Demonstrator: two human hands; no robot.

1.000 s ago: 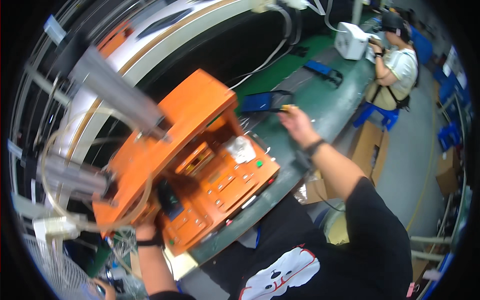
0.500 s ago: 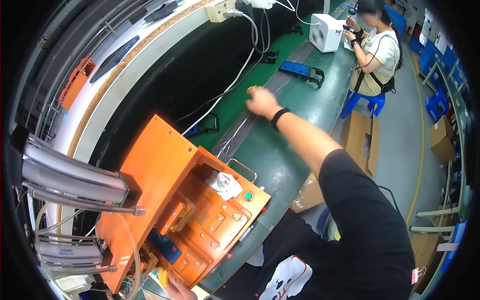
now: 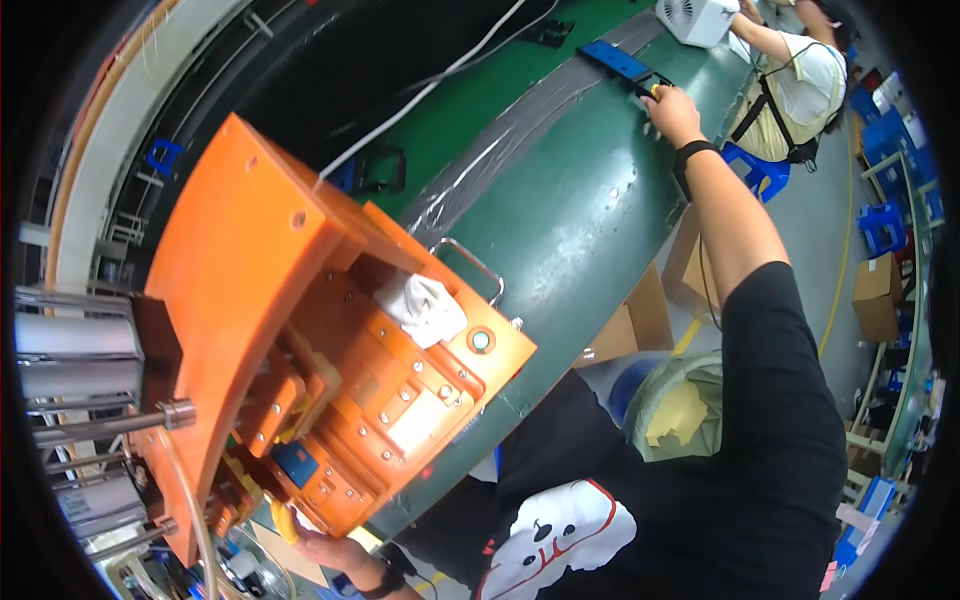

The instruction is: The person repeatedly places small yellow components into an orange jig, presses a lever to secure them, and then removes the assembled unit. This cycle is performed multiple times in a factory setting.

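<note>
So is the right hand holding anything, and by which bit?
The right hand has its fingers at the black near end of a flat, rectangular blue-and-black piece; whether they grip it can't be told.

One left hand (image 3: 335, 553), one right hand (image 3: 673, 115) — one orange press (image 3: 235, 275) at the bench's (image 3: 560, 225) near edge, one cloth (image 3: 425, 310), one button (image 3: 481, 341) by the press's right corner — two blue frames (image 3: 613, 60) (image 3: 346, 178), one fan (image 3: 697, 20).
</note>
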